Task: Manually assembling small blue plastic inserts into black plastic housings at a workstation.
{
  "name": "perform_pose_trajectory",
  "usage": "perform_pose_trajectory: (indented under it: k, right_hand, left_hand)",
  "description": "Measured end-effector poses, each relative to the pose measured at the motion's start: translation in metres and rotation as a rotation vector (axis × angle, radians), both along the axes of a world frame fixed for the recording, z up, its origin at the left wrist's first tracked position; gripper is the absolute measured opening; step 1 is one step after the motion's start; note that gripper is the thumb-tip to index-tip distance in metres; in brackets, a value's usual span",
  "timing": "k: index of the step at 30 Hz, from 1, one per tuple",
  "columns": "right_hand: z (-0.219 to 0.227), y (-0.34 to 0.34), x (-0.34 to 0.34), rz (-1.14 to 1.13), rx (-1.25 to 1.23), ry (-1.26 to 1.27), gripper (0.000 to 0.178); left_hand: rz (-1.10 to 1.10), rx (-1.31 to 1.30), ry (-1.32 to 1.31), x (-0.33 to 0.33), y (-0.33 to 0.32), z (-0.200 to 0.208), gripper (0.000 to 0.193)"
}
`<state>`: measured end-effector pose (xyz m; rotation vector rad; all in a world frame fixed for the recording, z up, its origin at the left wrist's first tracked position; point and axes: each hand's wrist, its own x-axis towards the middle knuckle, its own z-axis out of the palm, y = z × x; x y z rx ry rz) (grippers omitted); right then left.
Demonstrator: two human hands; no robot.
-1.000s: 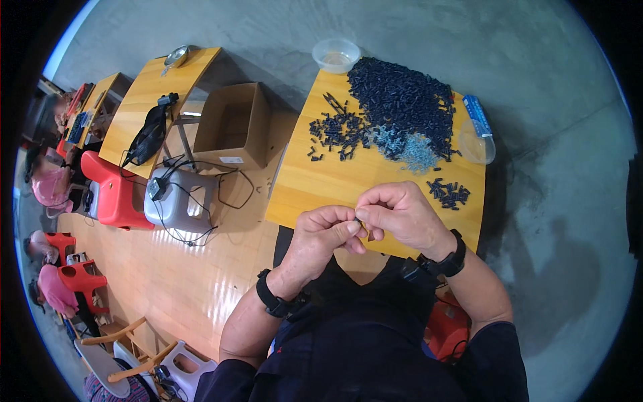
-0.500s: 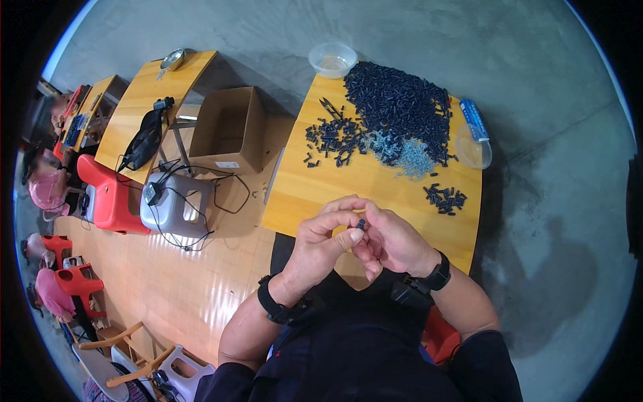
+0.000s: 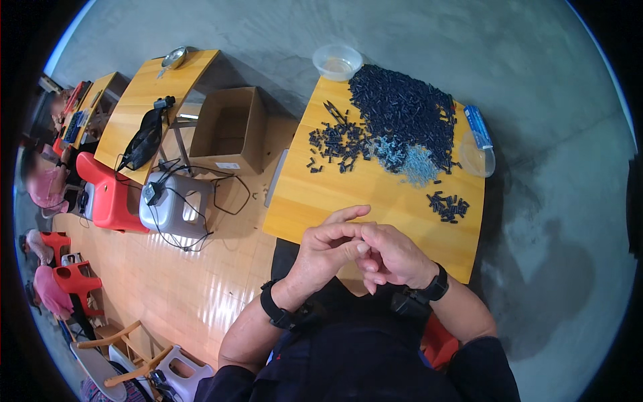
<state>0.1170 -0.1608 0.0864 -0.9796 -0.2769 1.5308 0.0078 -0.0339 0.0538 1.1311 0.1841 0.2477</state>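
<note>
One left hand (image 3: 325, 254): thumb bent toward forefinger; grip hidden, cannot tell.
Right hand (image 3: 396, 257): fingers curled, touching left; grip unclear.
Desk (image 3: 301, 201): black cylindrical pieces (image 3: 402, 110) heaped, pale-blue bits (image 3: 418, 166) adjoining.

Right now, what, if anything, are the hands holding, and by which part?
It cannot be told: the left hand and right hand meet, hiding anything between them.
</note>
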Motion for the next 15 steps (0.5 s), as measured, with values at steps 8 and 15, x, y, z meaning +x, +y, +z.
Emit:
perform_pose_trajectory:
  k: [8,15]
  right_hand:
    - [-0.016,-0.013,0.001,0.115,-0.036,-0.003,0.056]
    - [-0.013,-0.013,0.002,0.183,-0.134,0.033,0.048]
  left_hand:
    - [-0.08,0.111,-0.023,-0.001,0.005,-0.009,0.016]
    - [-0.179,-0.027,0.047,0.0,0.004,-0.005,0.016]
